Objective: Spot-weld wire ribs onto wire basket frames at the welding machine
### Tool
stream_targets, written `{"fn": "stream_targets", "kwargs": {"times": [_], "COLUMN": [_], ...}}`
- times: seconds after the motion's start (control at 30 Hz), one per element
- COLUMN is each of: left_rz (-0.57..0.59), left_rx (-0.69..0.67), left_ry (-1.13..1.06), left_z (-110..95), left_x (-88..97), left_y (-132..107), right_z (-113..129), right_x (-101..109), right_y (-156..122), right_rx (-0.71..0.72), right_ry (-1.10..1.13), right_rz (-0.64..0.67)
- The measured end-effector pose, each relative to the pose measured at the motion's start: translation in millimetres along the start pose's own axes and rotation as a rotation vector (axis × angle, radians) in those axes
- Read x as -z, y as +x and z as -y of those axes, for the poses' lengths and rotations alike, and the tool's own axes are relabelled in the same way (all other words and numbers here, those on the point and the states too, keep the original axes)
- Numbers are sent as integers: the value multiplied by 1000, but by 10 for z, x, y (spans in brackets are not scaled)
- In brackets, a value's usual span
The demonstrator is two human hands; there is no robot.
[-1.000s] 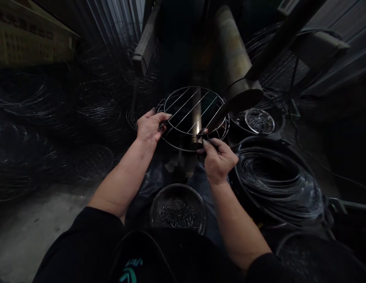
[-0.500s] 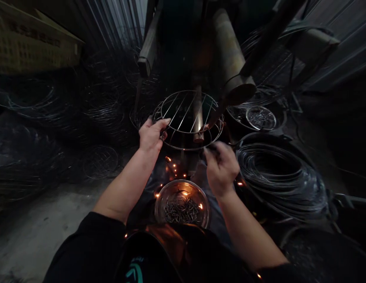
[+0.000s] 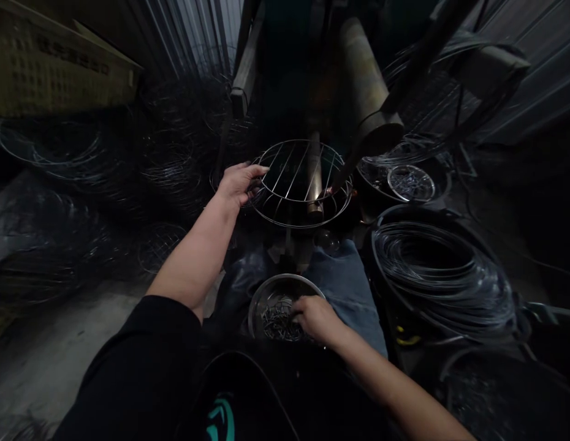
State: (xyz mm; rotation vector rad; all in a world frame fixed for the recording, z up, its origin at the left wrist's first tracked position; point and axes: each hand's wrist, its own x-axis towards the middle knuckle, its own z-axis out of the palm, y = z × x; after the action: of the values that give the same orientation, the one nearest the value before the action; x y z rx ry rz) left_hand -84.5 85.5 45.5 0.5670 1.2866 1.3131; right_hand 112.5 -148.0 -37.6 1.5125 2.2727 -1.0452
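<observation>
Head view — dark bar crosses rack, coil nearby.

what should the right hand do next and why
Probably pinch one short wire piece and lift it out: the right hand reaches into the metal bowl at the short wire pieces, while the left hand grips the round wire rack.

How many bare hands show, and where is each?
2. The left hand grips the left side of the round silver wire rack; the right hand dips into the round silver metal bowl of dark metal pieces. No others show.
</observation>
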Motion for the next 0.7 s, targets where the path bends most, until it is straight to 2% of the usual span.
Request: {"fn": "stream_targets", "kwargs": {"times": [0.07, 0.13, 0.23, 0.3, 0.4, 0.53, 0.7], "left_rz": [25, 20, 0, -8, -6, 0, 29], "left_rx": [29, 15, -1, -4, -19, -50, -92], "left_ry": [32, 30, 6, -6, -32, -66, -92], "left_z": [-13, -15, 2, 19, 42, 60, 100], "left_x": [10, 37, 78, 95, 103, 77, 15], "left_y": [-64, -146, -235, -256, -271, -350, -485], "right_z": [-97, -240, -534, -733, -933, -995, -981], "right_x": [64, 118, 165, 161, 126, 112, 134], "right_y": [-67, -140, -243, -281, -263, -172, -156], "right_rx": [47, 117, 109, 29, -138, -309, -315], "right_ry": [219, 421, 421, 363, 536, 911, 790], "right_rz": [-154, -419, -850, -1016, -1100, -1040, -1031]}}
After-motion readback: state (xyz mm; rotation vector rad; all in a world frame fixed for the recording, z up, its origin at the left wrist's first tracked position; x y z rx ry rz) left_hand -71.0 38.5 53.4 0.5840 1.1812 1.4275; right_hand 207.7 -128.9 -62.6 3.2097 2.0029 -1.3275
